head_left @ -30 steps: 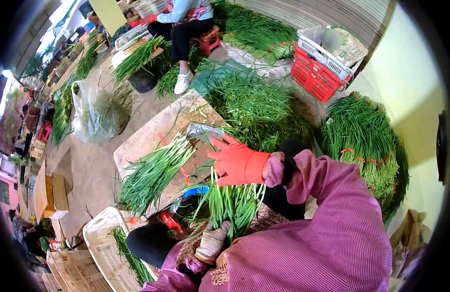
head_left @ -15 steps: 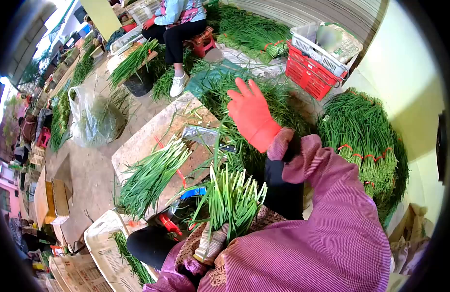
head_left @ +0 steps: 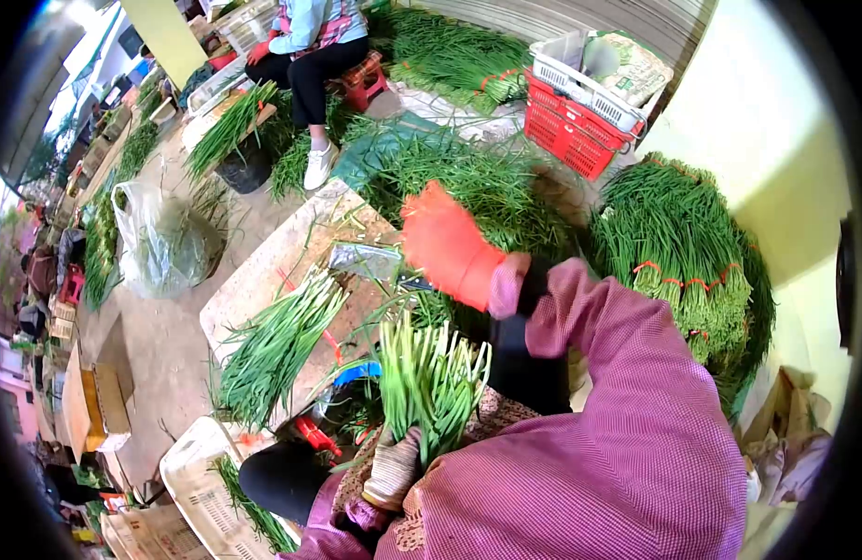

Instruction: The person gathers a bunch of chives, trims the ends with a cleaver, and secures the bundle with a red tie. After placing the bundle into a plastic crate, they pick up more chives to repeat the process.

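Observation:
My left hand (head_left: 394, 471), in a striped knit glove, is closed around a bunch of chives (head_left: 426, 378) held over my lap with the pale cut ends up. My right hand (head_left: 450, 247), in an orange-red rubber glove, is over the far edge of the board; its fingers are blurred and partly turned away. Right beside it lies a knife (head_left: 366, 261) with a wide blade, its dark handle partly behind the glove. Another bunch of chives (head_left: 286, 341) rests on the wooden board (head_left: 249, 280), next to a red tie strip (head_left: 331, 345).
Loose chives (head_left: 487, 191) heap beyond the board. At right stands a big stack of tied bunches (head_left: 674, 243); behind it are red and white crates (head_left: 571, 121). A plastic bag (head_left: 165, 243) sits on the floor, a white basket (head_left: 207, 476) by my knee. Another person (head_left: 324, 56) sits at the back.
My right hand has come down and left toward the knife, its raised, spread fingers no longer showing. The whole view has shifted slightly. My left hand keeps its hold on the chives.

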